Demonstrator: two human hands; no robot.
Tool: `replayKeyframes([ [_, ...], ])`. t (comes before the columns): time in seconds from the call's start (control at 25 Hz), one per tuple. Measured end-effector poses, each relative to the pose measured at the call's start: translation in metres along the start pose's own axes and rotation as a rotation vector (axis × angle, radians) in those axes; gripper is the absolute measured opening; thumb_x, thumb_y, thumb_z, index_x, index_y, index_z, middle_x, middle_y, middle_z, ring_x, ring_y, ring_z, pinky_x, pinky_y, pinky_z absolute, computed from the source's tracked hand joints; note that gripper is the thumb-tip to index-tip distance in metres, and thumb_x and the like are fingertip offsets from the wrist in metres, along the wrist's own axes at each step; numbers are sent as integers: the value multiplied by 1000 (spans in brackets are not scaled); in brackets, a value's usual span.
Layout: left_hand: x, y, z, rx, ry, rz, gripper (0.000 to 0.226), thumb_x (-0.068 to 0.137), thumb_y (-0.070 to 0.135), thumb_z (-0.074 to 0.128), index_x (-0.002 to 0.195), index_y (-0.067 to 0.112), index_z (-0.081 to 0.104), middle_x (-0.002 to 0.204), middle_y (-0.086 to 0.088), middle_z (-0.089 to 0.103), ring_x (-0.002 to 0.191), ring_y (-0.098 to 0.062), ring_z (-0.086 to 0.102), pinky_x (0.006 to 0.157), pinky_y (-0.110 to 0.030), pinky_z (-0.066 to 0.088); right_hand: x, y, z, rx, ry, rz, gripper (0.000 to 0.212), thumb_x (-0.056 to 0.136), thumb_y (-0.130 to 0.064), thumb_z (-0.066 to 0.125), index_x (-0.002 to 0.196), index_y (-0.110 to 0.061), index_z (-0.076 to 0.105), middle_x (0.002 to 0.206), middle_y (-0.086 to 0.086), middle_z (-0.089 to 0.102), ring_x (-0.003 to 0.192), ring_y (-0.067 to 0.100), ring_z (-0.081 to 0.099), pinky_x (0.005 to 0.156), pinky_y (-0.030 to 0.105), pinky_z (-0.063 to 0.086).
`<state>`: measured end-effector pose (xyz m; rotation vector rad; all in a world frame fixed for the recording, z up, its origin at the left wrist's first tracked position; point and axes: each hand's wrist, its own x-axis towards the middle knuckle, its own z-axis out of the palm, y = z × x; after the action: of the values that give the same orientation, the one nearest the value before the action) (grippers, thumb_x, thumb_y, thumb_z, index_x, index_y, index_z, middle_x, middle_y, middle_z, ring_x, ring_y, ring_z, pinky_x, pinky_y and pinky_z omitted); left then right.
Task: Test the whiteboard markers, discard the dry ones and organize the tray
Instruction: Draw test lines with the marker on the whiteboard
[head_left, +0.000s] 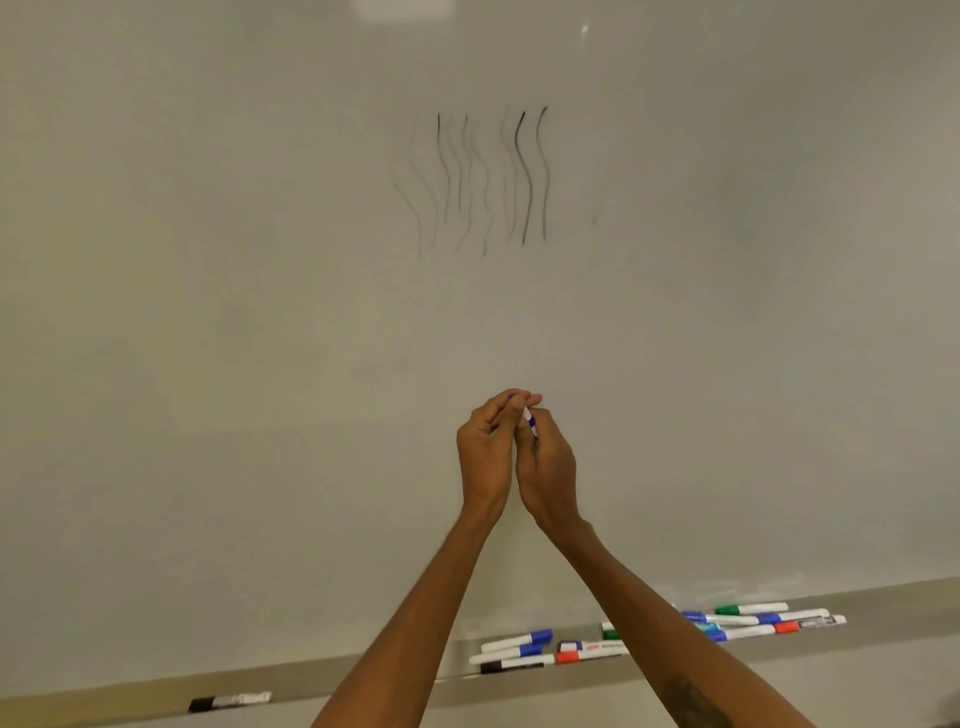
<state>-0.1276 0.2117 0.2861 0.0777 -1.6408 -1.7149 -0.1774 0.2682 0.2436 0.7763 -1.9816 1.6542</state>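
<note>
Loose markers lie on the tray under my forearms. Higher up, my left hand pinches the top end of a blue-and-white marker and my right hand grips its barrel, before the whiteboard with its wavy strokes.

lines high on whiteboard, marker between left hand and right hand below, other markers on tray beneath
</note>
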Motion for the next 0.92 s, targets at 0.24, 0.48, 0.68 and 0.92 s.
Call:
replayKeyframes([
  [0.24, 18, 45, 21, -11, -1, 98, 18, 100, 21, 56, 96, 23, 74, 92, 2, 76, 97, -12, 71, 93, -26, 54, 23, -23, -13, -130, 186, -54, 64, 96, -67, 24, 91, -14, 60, 64, -8, 55, 50, 8, 48, 50, 14, 37],
  [0.48, 48, 77, 16, -39, 116, 235, 22, 100, 24, 56, 108, 9, 69, 97, -1, 76, 95, -14, 70, 91, -30, 55, 38, -45, -31, 99, 145, 9, 21, 105, -23, 40, 122, -26, 52, 99, -17, 55, 89, -5, 56, 78, 15, 48],
  [0.68, 86, 89, -1, 139, 40, 362, 13, 96, 23, 63, 104, 15, 70, 95, 0, 74, 91, -15, 71, 84, -35, 59, 93, -96, -59, 238, 147, -46, 50, 106, -20, 39, 154, -22, 23, 105, 2, 55, 87, 4, 58, 81, 8, 47],
  [0.92, 119, 85, -14, 637, 81, 870, 29, 97, 33, 59, 110, 10, 71, 112, 0, 71, 106, -14, 63, 96, -36, 52, 139, -122, -89, 485, 260, -106, 25, 100, -14, 55, 119, -6, 67, 99, 12, 70, 85, 24, 70, 80, 32, 58],
])
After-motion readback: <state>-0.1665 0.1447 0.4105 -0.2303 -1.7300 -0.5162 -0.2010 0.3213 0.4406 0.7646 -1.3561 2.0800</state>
